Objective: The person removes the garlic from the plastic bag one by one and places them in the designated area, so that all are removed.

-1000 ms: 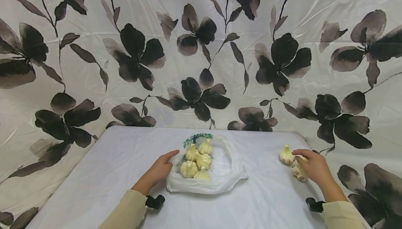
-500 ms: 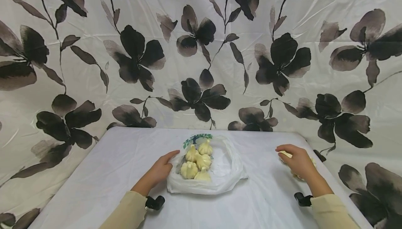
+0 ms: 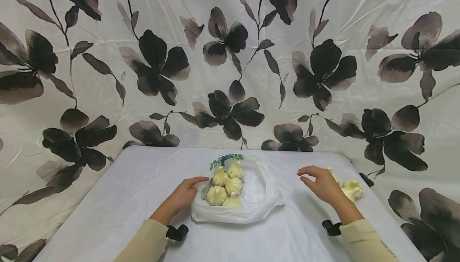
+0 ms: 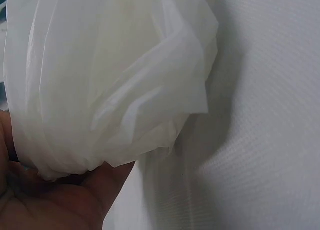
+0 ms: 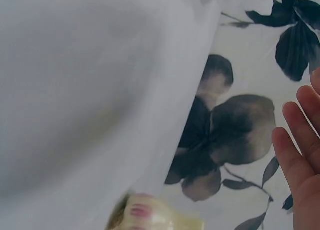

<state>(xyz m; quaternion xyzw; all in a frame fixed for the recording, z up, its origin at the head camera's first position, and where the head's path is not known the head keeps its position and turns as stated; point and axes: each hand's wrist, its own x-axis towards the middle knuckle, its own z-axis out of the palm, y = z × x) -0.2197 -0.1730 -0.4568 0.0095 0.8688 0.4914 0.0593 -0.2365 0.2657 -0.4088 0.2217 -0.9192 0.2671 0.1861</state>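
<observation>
Garlic bulbs [image 3: 216, 196], plump and pale cream, lie in two places: five show inside a white plastic bag [image 3: 237, 215] near the middle of the white surface [image 3: 287, 238], and two loose bulbs [image 3: 353, 190] lie to its right, one partly hidden by the right hand [image 3: 322, 184]. Green leafy print [image 3: 226, 158] with a dark blue centre marks the bag's far side; any lettering is too small to read. Most bagged bulbs' necks point up or away from the person. In the right wrist view, a pink-streaked bulb [image 5: 150, 214] points its neck rightward. The left hand [image 3: 184, 194] pinches the bag's left rim; the right hovers, thumb and forefinger spread apart.
</observation>
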